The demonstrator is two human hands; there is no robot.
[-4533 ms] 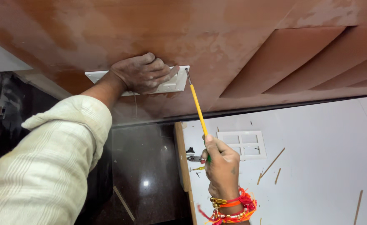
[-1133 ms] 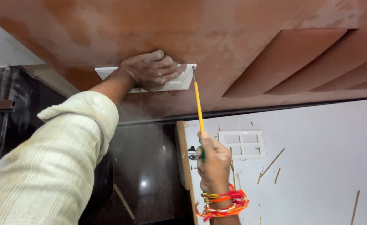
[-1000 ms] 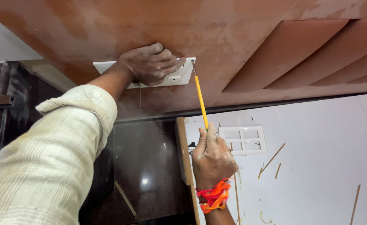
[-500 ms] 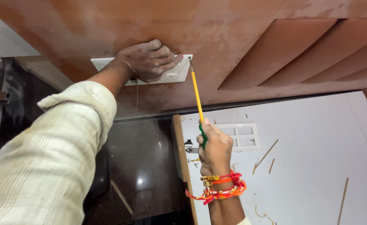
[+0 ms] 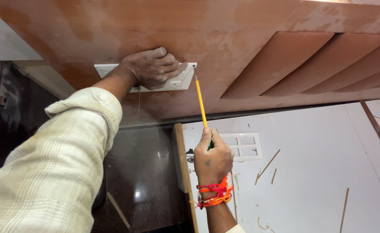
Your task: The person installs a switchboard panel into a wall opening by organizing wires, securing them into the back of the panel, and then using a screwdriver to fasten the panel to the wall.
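We are pressing the white switch plate point(image 5: 175, 82) flat with our left hand point(image 5: 155, 67) while our right hand point(image 5: 213, 157), its grip closed around the yellow screwdriver point(image 5: 201, 105), is keeping the tip square at the plate's 3 o'clock edge.

Carpentry worksite: raw wood panel point(image 5: 241, 30), offcuts point(image 5: 268, 163)

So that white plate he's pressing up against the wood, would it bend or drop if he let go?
The white plate looks like moulded plastic, thin and flat, so probably stiff and light. Only the left hand visibly presses it against the brown panel, so it would likely fall if released. The right hand holds the yellow screwdriver at its corner.
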